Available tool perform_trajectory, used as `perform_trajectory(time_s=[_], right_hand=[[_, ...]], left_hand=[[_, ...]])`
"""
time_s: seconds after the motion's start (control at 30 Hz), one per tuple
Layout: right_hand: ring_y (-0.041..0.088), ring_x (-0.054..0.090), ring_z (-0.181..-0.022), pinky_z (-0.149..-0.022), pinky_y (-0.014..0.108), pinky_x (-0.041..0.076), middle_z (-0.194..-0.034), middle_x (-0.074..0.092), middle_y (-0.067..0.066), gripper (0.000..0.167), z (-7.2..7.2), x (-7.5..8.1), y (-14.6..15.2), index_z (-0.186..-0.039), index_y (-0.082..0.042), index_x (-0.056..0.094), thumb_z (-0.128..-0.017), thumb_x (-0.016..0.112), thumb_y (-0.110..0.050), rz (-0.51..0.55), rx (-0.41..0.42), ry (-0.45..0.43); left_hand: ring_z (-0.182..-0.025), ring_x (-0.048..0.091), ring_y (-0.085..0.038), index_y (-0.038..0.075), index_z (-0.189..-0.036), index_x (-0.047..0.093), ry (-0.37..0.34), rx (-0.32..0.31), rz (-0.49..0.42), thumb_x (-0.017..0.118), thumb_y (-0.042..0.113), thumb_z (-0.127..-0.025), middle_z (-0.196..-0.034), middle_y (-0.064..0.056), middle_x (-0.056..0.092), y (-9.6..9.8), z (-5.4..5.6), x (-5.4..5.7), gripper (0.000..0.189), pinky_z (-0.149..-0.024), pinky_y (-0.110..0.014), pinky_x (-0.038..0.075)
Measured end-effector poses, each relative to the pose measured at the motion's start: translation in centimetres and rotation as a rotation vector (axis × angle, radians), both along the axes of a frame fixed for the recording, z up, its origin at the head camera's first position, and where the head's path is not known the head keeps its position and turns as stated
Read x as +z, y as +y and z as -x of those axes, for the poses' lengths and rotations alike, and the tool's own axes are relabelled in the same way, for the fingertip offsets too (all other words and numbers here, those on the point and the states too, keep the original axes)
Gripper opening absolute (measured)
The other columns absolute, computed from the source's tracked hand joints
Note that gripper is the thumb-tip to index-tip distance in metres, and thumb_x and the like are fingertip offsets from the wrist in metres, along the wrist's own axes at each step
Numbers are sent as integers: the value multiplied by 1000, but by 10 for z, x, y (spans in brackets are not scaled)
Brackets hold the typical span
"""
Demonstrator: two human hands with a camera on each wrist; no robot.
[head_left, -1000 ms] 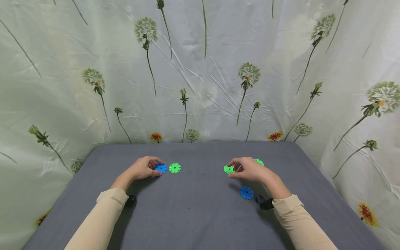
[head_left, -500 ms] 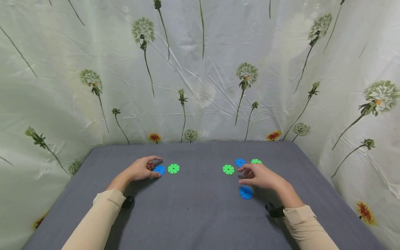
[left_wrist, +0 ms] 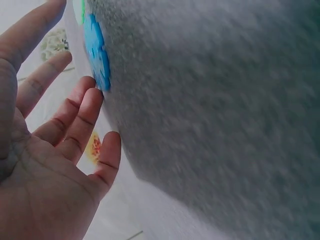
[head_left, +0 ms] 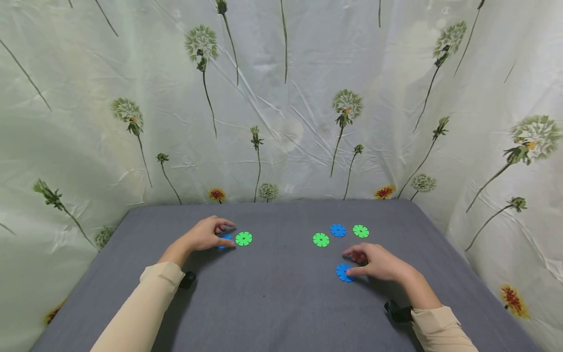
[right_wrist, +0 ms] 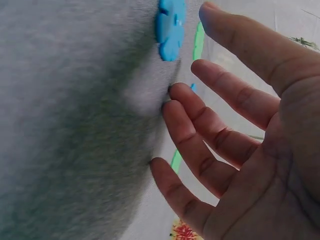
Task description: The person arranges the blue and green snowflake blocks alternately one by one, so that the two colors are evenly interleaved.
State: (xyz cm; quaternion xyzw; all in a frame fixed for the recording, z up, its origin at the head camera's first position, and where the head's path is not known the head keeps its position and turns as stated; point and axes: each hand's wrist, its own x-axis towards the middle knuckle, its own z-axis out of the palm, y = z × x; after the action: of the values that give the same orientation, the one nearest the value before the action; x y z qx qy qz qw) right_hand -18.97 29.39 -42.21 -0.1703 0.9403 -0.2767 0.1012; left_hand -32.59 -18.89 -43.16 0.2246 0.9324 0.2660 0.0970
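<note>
My left hand (head_left: 203,237) hovers over a blue notched plastic disc (head_left: 226,236) on the left of the table, thumb and fingers spread apart and holding nothing. Part of that disc is hidden under the thumb; the left wrist view has the blue disc (left_wrist: 97,52) just past the fingertips. Right beside it lies a green notched disc (head_left: 244,238). On the other side, my right hand (head_left: 381,263) is above the nearer blue disc (head_left: 342,272), its thumb tip overlapping the disc's edge. In the right wrist view the fingers are loosely bent, apart from the blue disc (right_wrist: 171,27).
Farther back on the right lie a green disc (head_left: 321,240), a blue disc (head_left: 338,230) and another green disc (head_left: 360,231). Grey cloth covers the table (head_left: 272,293). A flowered curtain (head_left: 290,112) hangs behind it.
My right hand has drawn back from the farther discs on the right to the nearer blue one, uncovering them. My left hand has shifted slightly right over its blue disc.
</note>
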Motion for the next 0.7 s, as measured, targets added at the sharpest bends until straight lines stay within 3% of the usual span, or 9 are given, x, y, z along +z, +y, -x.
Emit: perform_trajectory(time_s=[0.33,0.5,0.7], right_hand=[[12,59,-99,-87,32,52,-108,66,-2,44,-15,-10,8,-122,-13,78,-85,93,-33,28,-13,3],[10,57,-97,-86,30,51,-107,65,-3,42,-15,-14,8,-119,-16,79,-84,94,-32,40,-18,33],[10,56,-95,-84,31,50,-105,65,-2,38,-15,-16,7,-116,-15,79,-83,94,-27,57,-18,57]], left_hand=[[-98,53,-21,14,-138,74,-27,-18,32,89,41,-89,-120,-10,64,20,8,-3,58,-87,-41,48],[-97,49,-23,16,-138,75,-49,-17,43,90,39,-88,-118,-10,62,24,8,-1,57,-85,-42,43],[-99,50,-22,23,-136,77,-47,-3,78,91,38,-87,-119,-7,63,31,5,1,53,-87,-51,34]])
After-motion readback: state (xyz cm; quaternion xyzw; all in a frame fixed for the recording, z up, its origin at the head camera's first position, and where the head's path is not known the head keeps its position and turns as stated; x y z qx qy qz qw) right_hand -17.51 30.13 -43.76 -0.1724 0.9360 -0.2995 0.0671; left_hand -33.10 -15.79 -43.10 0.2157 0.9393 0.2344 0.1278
